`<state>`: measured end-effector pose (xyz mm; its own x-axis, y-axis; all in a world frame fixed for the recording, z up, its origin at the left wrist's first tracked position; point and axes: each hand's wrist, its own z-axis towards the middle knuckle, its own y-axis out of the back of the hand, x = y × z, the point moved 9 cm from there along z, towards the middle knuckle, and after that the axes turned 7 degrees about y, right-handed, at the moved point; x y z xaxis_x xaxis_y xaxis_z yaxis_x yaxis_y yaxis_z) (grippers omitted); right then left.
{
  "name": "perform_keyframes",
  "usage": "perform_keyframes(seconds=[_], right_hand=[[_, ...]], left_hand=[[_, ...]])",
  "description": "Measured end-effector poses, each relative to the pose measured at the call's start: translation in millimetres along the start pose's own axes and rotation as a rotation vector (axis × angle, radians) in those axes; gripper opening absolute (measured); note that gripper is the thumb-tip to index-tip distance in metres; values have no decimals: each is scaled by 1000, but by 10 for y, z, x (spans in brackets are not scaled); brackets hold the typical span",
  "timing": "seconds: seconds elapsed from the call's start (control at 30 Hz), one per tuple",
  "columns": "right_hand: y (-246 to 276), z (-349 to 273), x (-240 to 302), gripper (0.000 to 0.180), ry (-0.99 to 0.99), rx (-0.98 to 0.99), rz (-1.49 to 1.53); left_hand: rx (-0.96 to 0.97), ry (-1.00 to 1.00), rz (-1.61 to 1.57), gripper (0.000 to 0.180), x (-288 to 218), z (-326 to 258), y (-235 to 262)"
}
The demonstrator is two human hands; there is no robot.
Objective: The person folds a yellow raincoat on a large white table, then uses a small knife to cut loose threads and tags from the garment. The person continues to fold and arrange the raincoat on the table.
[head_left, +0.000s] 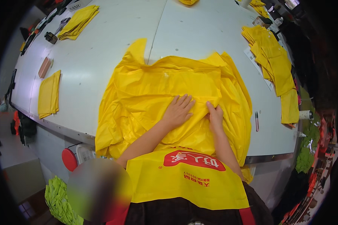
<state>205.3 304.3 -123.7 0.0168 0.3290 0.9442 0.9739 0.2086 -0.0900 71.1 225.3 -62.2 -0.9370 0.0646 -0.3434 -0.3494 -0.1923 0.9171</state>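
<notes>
A large garment of thin, shiny yellow fabric (165,80) lies spread and creased in front of me, its near side falling over the table edge. My left hand (178,111) rests flat on its middle, fingers stretched out. Close by on the right, my right hand (215,115) pinches a fold of the same fabric between thumb and fingers. Some of the right fingers are hidden under the fold. A pair of thread snips (257,122) lies on the table to the right of the garment.
The white table (199,33) holds folded yellow pieces (49,94) at left, another folded stack (79,21) at far left and a yellow pile (268,56) at right. A brownish block (44,67) and dark bottle (50,37) stand left. A red stool (69,159) is below.
</notes>
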Motion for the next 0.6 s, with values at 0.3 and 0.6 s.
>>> perform_keyframes(seconds=[0.3,0.6], right_hand=[[-1177,-691,949,42,1007,408,-1080],[-1295,-359,428,36,690,832,-1395]], left_hand=[[249,98,-274,28,149,-72,-100],[-572,278,-24,44,607,-967,1338]])
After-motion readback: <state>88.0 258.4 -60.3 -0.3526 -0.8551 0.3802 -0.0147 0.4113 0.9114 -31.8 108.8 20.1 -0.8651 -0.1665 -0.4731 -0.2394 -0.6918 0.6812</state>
